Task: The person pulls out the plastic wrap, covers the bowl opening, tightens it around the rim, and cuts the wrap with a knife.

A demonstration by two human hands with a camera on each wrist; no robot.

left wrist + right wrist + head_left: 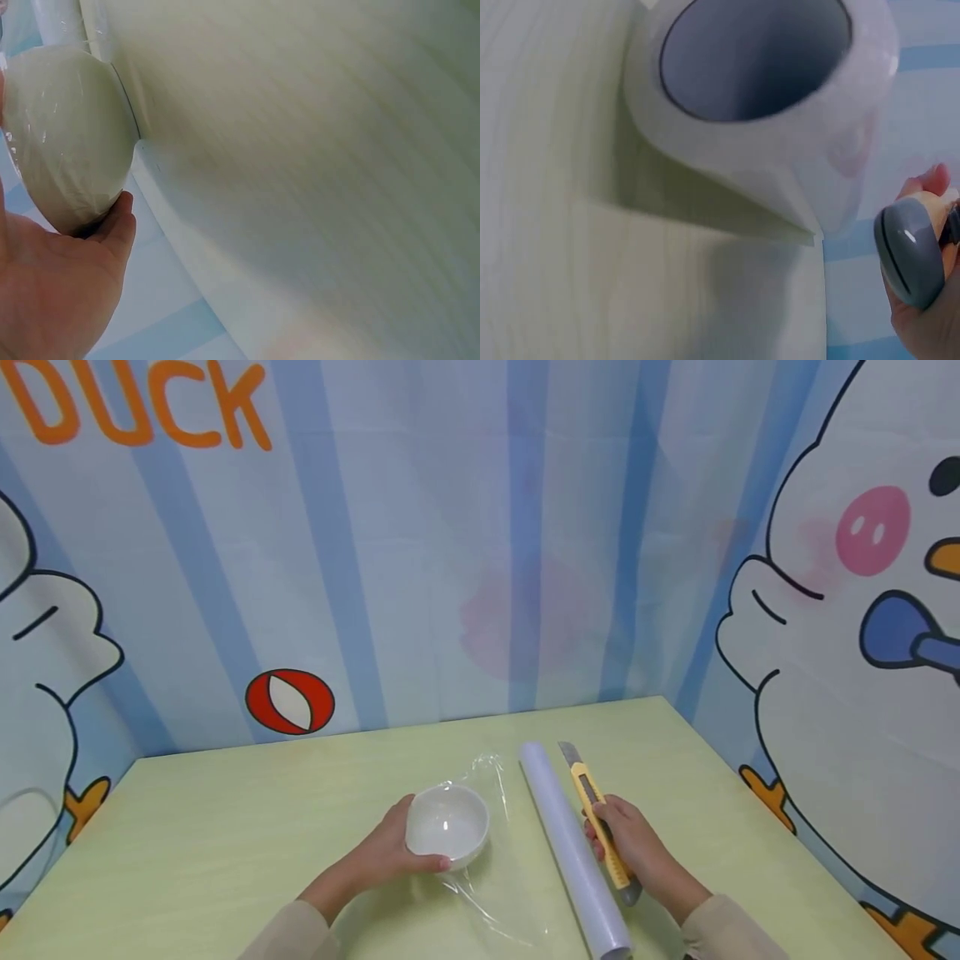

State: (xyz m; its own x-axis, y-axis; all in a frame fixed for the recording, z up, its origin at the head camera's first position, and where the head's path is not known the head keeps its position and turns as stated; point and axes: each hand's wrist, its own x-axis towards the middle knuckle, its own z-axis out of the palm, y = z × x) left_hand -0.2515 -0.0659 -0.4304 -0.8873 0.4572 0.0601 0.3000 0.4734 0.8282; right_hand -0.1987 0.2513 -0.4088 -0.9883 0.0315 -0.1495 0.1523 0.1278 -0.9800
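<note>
My left hand [390, 852] grips a white bowl [448, 825] by its side, thumb at the near rim and fingers round the far side. Clear plastic film [498, 889] clings to the bowl and trails loose to its right; the left wrist view has it wrinkled over the bowl's outside [71, 135]. A long roll of film [572, 852] lies to the right of the bowl. Beside that roll, my right hand [637, 839] holds a yellow utility knife [588, 793], its grey blade out and pointing away. The knife's grey end [911, 251] shows in the right wrist view.
Everything is over a pale yellow-green table [247, 827]. A printed backdrop [450, 543] with blue stripes and cartoon ducks rises behind the table and along its right side. The roll's hollow core [757, 60] faces the right wrist camera.
</note>
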